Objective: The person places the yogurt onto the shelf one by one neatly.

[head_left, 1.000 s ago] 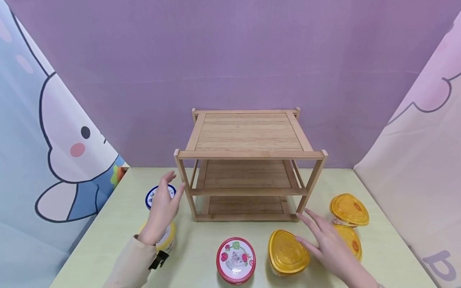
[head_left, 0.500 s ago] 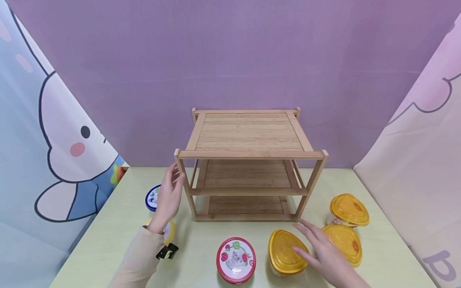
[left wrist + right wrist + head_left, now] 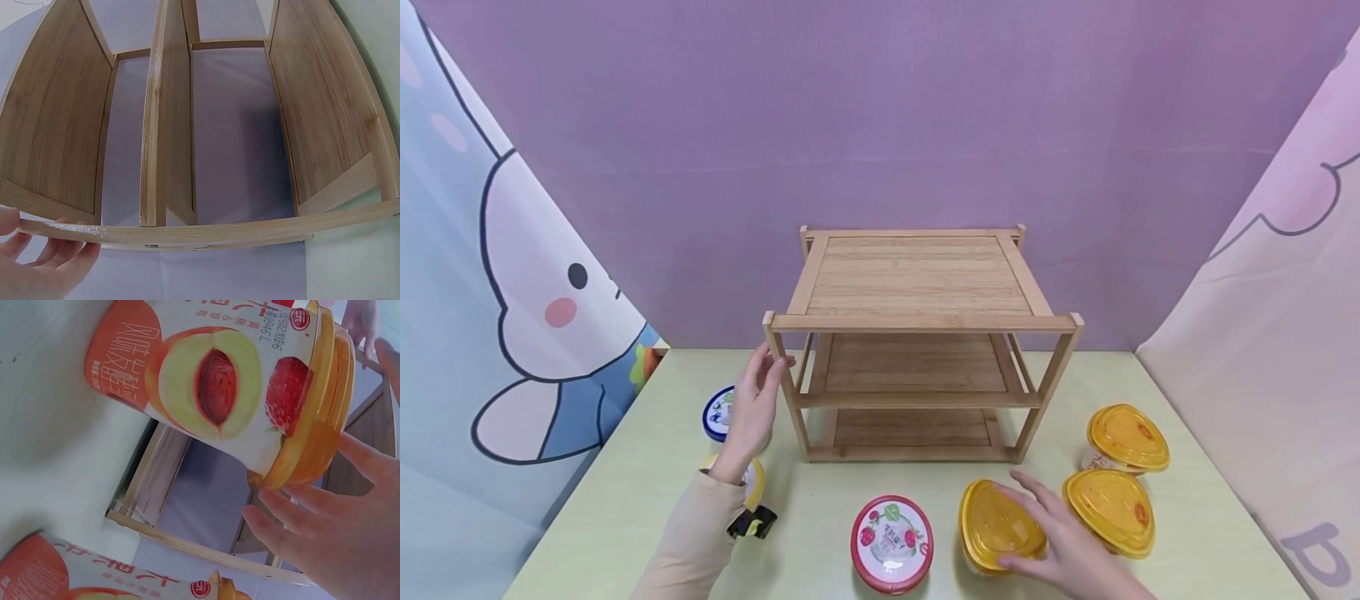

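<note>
A wooden three-tier shelf rack (image 3: 917,321) stands mid-table. My left hand (image 3: 752,421) holds its front left post, thumb on one side and fingers on the other; in the left wrist view the hand (image 3: 44,265) grips that post near its upper end. At the front right, my right hand (image 3: 1067,546) is spread beside a yogurt cup (image 3: 996,525) with a yellow-orange lid. In the right wrist view the fingers (image 3: 369,465) lie at the lid of this peach-printed cup (image 3: 212,387), the thumb apart from it. The cup stands upright on the table.
Two more orange-lidded cups, one nearer (image 3: 1112,510) and one farther (image 3: 1127,437), stand at the right. A red-rimmed tub (image 3: 891,543) is front centre. A blue-rimmed tub (image 3: 718,412) and a partly hidden yellow-rimmed tub (image 3: 755,487) stand left. A purple curtain (image 3: 910,125) hangs behind.
My left hand has moved from beside the rack onto its front left post. My right hand has moved left and down to the nearest orange-lidded cup. The rack and cups have stayed put.
</note>
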Demonstrator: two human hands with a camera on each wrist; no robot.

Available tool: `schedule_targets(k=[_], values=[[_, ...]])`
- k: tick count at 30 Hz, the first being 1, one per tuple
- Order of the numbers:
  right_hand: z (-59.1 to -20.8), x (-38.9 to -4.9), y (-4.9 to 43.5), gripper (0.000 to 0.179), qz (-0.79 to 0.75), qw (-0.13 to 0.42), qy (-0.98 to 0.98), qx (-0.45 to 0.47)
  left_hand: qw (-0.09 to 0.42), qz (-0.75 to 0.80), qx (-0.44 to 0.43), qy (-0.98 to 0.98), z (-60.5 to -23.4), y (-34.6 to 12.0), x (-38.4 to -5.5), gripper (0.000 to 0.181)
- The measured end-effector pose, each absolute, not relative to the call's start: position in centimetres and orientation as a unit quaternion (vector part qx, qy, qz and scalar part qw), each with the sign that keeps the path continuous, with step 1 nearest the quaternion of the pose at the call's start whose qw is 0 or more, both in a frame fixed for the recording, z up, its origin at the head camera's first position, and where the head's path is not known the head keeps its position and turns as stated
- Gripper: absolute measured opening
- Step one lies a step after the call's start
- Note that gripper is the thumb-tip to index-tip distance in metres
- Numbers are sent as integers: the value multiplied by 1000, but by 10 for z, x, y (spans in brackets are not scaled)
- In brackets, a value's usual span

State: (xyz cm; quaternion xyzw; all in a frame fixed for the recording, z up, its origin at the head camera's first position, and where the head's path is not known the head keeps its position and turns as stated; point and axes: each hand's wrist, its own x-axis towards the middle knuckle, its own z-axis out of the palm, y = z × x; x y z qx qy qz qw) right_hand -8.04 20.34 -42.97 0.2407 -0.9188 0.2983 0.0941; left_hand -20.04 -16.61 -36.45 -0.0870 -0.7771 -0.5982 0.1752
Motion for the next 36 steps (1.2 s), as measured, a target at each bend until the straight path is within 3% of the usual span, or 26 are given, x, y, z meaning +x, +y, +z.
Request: schedule_targets(k=[6,16,23,28,36], values=[[-434,-82,202,74,300,101,-906,280,168,-605,-86,-774,-365,-167,-200,39],[-439,-83,201,74,313,31,-909,273,164,-598,-84,-780,-369,-168,-201,41],[-445,-86,200,73,296,75,-904,299,172,-600,-90,-776,-369,-168,-202,39],[-446,-89,196,71,294,89,-916,259,172,-606,-89,-771,-367,-167,-201,38],[-441,-92,186,75,290,44,-941,167,174,-600,-87,-776,-365,-165,-201,38]])
